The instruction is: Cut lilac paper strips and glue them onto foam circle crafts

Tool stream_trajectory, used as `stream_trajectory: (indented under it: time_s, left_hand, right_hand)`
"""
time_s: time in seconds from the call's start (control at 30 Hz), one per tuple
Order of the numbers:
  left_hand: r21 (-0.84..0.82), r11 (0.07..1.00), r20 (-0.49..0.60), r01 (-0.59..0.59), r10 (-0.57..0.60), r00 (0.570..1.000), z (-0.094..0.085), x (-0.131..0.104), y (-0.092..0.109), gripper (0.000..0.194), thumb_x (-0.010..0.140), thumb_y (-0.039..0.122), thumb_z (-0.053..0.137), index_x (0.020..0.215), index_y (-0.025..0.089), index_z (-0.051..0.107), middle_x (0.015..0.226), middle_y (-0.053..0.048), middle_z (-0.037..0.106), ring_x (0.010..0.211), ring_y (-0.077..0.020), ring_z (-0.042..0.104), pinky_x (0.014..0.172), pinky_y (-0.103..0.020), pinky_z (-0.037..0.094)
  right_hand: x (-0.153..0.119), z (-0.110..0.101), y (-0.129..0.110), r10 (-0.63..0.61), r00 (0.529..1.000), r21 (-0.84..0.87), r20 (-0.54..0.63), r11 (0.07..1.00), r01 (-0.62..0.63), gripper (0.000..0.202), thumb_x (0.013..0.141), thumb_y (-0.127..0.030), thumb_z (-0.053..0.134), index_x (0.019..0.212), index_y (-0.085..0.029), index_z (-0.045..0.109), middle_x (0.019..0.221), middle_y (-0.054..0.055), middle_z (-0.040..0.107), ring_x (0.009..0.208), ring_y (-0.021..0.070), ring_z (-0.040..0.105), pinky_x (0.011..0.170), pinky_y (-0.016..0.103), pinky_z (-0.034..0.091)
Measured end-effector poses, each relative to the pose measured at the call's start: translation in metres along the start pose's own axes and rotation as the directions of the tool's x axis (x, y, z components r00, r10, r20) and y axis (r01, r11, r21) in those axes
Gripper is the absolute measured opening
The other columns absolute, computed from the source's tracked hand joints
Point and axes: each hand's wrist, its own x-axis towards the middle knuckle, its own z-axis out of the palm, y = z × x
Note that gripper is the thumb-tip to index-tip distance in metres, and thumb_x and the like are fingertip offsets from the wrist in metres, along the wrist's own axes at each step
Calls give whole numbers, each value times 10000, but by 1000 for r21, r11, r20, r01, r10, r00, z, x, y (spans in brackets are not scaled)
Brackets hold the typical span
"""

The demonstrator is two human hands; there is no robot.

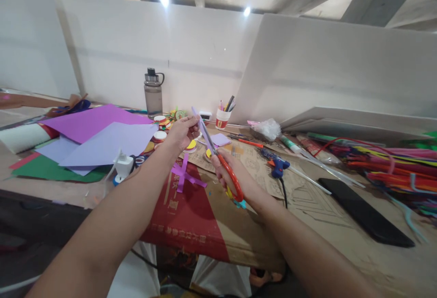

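Note:
Pinched in my left hand (185,133) is a narrow strip of light purple paper (196,112), held up above the table. My right hand (228,170) grips red-handled scissors (232,177), whose blades point up and left against the strip. Below my left hand, purple paper strips (183,175) lie crossed on the red part of a cardboard sheet (191,216). A small lilac paper piece (220,140) rests behind the scissors. Yellow and blue bits show partly under my right hand.
Large purple and lilac sheets (102,145) lie left, near a white plug (124,165). A bottle (153,95) and a pen cup (223,118) stand at the back. To the right are a blue glue gun (279,167), a black phone (365,211) and colourful pipe cleaners (399,166).

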Motion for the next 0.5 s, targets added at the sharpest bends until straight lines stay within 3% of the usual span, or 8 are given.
stream_trajectory:
  time_s: [0.5]
  left_hand:
    - [19, 1000, -21, -7, 7, 1000, 2, -1, -1, 112, 713, 121, 705, 681, 100, 600, 572, 15, 531, 464, -29, 465, 441, -137, 381]
  right_hand:
    - [1, -3, -5, 30, 1000, -4, 7, 1000, -30, 293, 832, -514, 553, 924, -241, 498, 535, -71, 450, 365, 79, 438, 319, 183, 383]
